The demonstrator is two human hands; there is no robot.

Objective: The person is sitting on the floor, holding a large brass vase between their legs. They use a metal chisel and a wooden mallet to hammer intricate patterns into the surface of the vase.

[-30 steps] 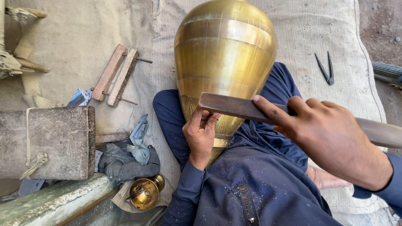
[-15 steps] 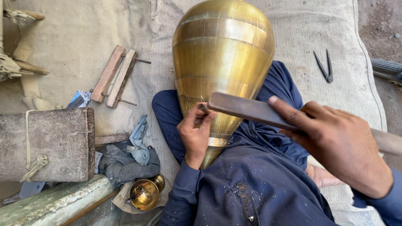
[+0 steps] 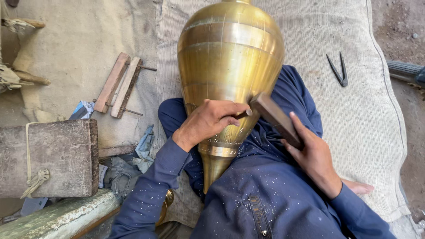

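Left hand (image 3: 208,121) pinching small punch (image 3: 242,114) against brass vase (image 3: 230,66); right hand (image 3: 312,155) clasped around wooden mallet (image 3: 275,117) touching punch.

Left hand (image 3: 208,121) rests on the brass vase (image 3: 230,66); right hand (image 3: 312,155), at four o'clock, grips a wooden bar (image 3: 274,118).

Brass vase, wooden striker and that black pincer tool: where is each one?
Brass vase (image 3: 230,57), head view, on its wide banded belly.
Wooden striker (image 3: 275,116), head view, on its flat dark face.
Black pincer tool (image 3: 338,71), head view, where its two legs join.
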